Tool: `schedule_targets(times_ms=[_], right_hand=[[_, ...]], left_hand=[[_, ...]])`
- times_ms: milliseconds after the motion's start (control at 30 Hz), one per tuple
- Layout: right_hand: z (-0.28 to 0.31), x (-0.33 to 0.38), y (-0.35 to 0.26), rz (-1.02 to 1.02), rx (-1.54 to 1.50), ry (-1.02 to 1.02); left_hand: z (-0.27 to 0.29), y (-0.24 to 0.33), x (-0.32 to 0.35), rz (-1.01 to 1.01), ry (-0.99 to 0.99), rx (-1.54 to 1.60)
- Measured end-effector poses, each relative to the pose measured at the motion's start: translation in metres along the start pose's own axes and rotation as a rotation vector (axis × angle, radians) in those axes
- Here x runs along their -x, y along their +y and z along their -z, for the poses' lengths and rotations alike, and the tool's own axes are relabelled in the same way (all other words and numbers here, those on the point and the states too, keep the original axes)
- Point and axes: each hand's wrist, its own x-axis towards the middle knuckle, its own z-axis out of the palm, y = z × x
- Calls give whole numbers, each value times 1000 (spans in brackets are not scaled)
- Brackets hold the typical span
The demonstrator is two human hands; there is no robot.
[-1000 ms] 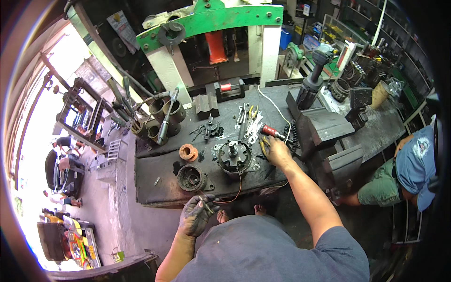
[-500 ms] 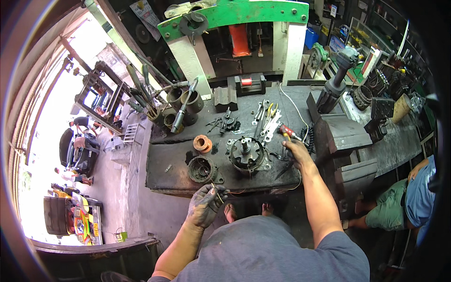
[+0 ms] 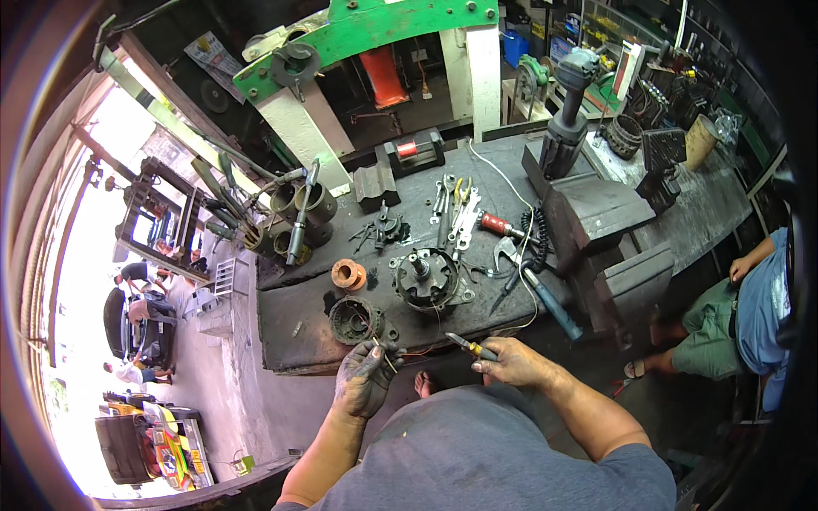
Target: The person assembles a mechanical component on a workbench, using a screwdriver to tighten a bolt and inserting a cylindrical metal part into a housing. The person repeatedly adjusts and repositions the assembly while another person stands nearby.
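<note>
Our left hand (image 3: 365,375), black with grease, is closed around a thin wire (image 3: 381,351) at the near edge of the dark surface (image 3: 294,328), just below a round black metal housing (image 3: 354,318). Our right hand (image 3: 515,362) grips a small yellow-handled tool (image 3: 467,345), its tip pointing left toward the wire; the two hands are near each other but apart.

Just beyond the housing sits a larger round motor part (image 3: 426,277) with a shaft sticking up, and to its left a small orange ring (image 3: 348,274). Farther back lie a cluster of wrenches (image 3: 452,209) and a red-handled tool (image 3: 498,225); a blue-handled tool (image 3: 550,302) lies at the right of the surface, and a white cable (image 3: 511,192) crosses there too.

Behind the surface a green and white press frame (image 3: 375,34) stands. A pale rectangular sign (image 3: 204,53) hangs at the upper left of it, tilted; its print is too small to tell. At the far right, a person in a blue shirt (image 3: 758,307) sits low beside the surface.
</note>
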Motion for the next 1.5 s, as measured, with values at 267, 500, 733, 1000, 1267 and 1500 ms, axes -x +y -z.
schedule_targets(times_ms=[267,500,733,1000,1267,1500], right_hand=[[6,-7,-15,-34,-76,-147],[10,-10,-24,32,17,-206],[18,-10,-26,156,134,-148],[81,-68,47,-40,50,522],[89,-141,48,233,574,992],[4,-55,-34,-197,-507,-26]], left_hand=[[2,0,7,-2,30,-23],[1,-5,9,-22,53,8],[1,-7,11,-67,72,23],[67,19,54,-172,430,-530],[96,17,84,-399,600,-802],[54,-4,44,-352,388,-773]])
